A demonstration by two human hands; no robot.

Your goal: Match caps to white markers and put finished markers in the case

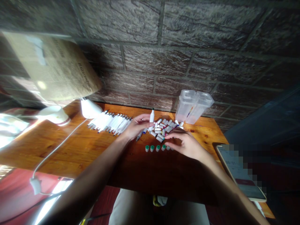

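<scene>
My left hand (137, 125) is closed around an upright white marker (152, 116) with a dark tip, at the left side of a loose pile of white markers (164, 127) on the wooden table (77, 147). My right hand (186, 144) rests palm down just right of a short row of green-capped markers (155, 148), its fingers reaching toward the row's right end and the pile. Whether these fingers pinch anything is hidden.
A row of white markers (110, 122) lies left of my left hand. A clear plastic case (193, 107) stands behind the pile by the brick wall. A white lamp (55, 114) with cable, a cardboard box (53, 67) and a phone (241, 172) are nearby.
</scene>
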